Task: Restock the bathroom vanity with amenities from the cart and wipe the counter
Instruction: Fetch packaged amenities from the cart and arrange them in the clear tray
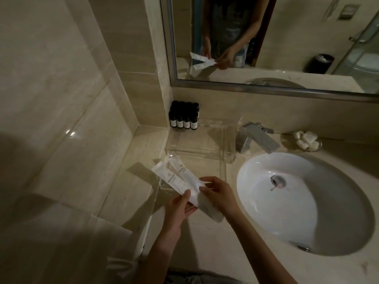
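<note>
Both hands hold a fan of long white amenity packets (176, 179) over the left part of the beige stone counter (205, 238). My left hand (180, 210) grips the packets' lower ends from the left. From the right, my right hand (217, 193) pinches one packet near the same ends. A clear acrylic tray (203, 140) stands just beyond the packets. Several small dark bottles (184, 117) with white labels stand in the back corner.
A white oval basin (307, 201) fills the counter's right side, with a chrome faucet (256, 138) behind it. A glass dish of white soap pieces (305, 140) sits right of the faucet. A framed mirror (287, 48) hangs above. A tiled wall (71, 119) bounds the left.
</note>
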`<state>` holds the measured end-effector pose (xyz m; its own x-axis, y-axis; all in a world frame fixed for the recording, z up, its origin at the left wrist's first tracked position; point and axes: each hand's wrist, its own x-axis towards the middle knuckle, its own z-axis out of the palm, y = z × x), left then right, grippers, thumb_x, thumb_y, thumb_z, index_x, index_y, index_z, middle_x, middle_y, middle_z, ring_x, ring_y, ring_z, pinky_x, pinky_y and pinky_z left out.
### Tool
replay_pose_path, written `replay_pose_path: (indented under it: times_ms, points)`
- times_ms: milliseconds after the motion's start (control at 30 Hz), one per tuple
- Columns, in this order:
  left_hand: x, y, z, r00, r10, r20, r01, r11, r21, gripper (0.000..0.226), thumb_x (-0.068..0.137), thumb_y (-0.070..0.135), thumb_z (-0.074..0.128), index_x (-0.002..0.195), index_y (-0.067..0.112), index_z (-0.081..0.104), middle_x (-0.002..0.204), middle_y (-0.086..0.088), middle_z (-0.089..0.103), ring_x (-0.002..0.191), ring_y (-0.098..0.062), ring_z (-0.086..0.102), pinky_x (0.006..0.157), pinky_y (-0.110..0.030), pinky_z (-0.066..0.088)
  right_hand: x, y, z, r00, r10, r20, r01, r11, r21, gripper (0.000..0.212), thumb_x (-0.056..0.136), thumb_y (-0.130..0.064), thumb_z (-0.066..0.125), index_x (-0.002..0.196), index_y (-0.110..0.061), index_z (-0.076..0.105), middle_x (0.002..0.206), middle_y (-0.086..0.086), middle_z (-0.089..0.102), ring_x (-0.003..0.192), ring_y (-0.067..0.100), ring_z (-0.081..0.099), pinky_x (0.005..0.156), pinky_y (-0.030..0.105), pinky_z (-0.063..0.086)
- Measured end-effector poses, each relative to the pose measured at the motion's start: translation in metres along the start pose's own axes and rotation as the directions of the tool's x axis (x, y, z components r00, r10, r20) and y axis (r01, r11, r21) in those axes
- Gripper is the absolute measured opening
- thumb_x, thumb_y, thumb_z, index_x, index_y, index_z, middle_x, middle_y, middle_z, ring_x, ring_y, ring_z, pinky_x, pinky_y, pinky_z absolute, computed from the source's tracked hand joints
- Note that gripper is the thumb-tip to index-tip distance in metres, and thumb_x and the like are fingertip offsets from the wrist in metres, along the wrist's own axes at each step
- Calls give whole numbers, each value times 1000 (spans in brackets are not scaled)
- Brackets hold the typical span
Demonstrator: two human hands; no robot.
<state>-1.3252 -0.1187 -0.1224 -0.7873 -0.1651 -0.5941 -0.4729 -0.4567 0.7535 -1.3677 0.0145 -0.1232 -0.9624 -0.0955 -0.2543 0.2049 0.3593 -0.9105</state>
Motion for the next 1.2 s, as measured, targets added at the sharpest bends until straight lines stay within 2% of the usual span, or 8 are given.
replay_pose_path:
  times_ms: [233,500,767,833,933,1000,1067,1200]
  points:
    - [7,0,-6,1000,17,21,-17,1000,-15,35,95,16,54,129,13,51,110,-10,69,94,-20,70,66,-25,58,2,-11,-18,997,-68,19,67,995,68,23,90,-12,62,109,-25,66,95,-11,67,79,-2,65,62,8,49]
    - [12,8,5,995,2,97,-8,998,59,29,91,7,57,120,9,59,104,-10,72,94,-22,70,73,-28,59,14,-6,-19,966,-190,174,208,974,-94,27,86,-15,68,106,-33,70,100,-15,68,85,3,63,78,14,48]
    - [15,4,10,999,38,20,-38,999,-39,39,92,29,58,126,13,54,111,-12,69,94,-21,70,69,-26,58,24,-1,-22,941,-243,235,287,942,-176,27,88,-15,66,108,-31,70,102,-2,63,92,11,59,80,18,45]
    - [20,5,15,1000,4,9,-4,998,-59,38,92,29,58,125,11,54,109,-12,69,93,-20,70,67,-26,58,27,2,-21,955,-238,177,273,938,-214,24,86,-19,68,107,-31,71,104,-4,64,94,11,58,82,22,45]
    - [30,9,22,999,-46,-18,44,991,-128,41,91,30,60,125,8,54,111,-16,68,95,-22,69,68,-28,59,29,9,-22,977,-187,-101,158,957,-245,30,85,-29,70,115,-27,67,115,-6,62,106,12,57,89,24,44]
    - [39,13,26,997,-66,-39,59,984,-168,44,91,29,60,127,6,52,116,-19,65,96,-25,67,68,-28,60,29,13,-25,946,-85,-313,27,982,-186,43,85,-34,70,126,-22,61,125,0,60,113,16,54,95,32,46]
    - [50,18,30,993,-97,-68,80,971,-226,45,91,27,60,128,4,50,119,-22,63,93,-24,66,62,-27,60,26,14,-29,925,114,-362,-106,994,42,52,87,-34,67,134,-16,51,131,7,57,114,20,55,94,35,48]
    - [72,22,40,986,-145,-82,119,959,-257,49,90,26,62,130,1,49,118,-21,63,91,-22,66,58,-27,59,21,18,-25,909,409,-78,-320,807,496,55,91,-35,62,135,-7,48,121,12,62,101,22,65,85,32,55]
